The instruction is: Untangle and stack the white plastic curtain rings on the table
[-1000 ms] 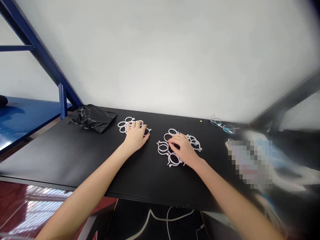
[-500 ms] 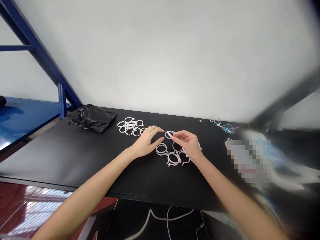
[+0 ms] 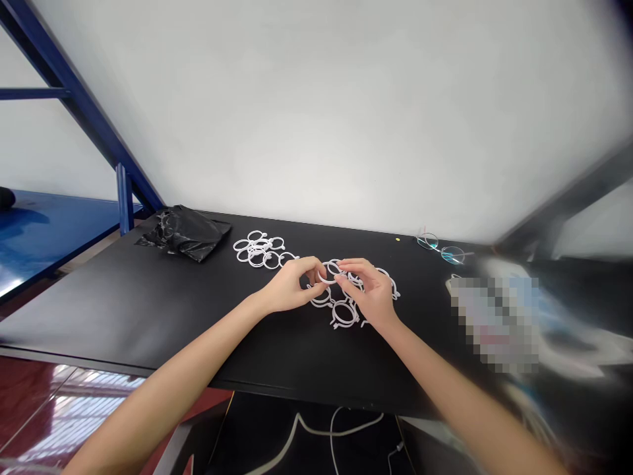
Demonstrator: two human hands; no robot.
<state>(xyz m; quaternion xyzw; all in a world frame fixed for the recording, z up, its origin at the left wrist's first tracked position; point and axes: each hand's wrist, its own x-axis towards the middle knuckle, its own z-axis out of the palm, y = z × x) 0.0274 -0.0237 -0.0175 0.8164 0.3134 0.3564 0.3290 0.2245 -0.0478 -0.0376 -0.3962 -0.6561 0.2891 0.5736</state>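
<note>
Both hands meet above the black table and pinch a white plastic ring (image 3: pixel 330 281). My left hand (image 3: pixel 295 285) has its thumb and fingers closed on the ring's left side. On the right side, my right hand (image 3: pixel 370 289) grips it between thumb and fingertips. Beneath and around the hands lie several similar white rings with small end tabs, among them a pair of stacked rings (image 3: pixel 345 315) in front. My right hand partly covers this group. Left of my left hand rests another cluster of white rings (image 3: pixel 258 249).
A crumpled black plastic bag (image 3: pixel 185 231) lies at the back left of the black table (image 3: pixel 163 316). Eyeglasses (image 3: pixel 440 248) rest at the back right, near a blurred, pixelated item (image 3: pixel 494 323). A white wall (image 3: pixel 316 132) stands behind; cables (image 3: pixel 316 432) hang below the front edge.
My left hand has closed from an open pose onto the ring. My right hand has brought the ring slightly toward it, so both hands now hold it.
</note>
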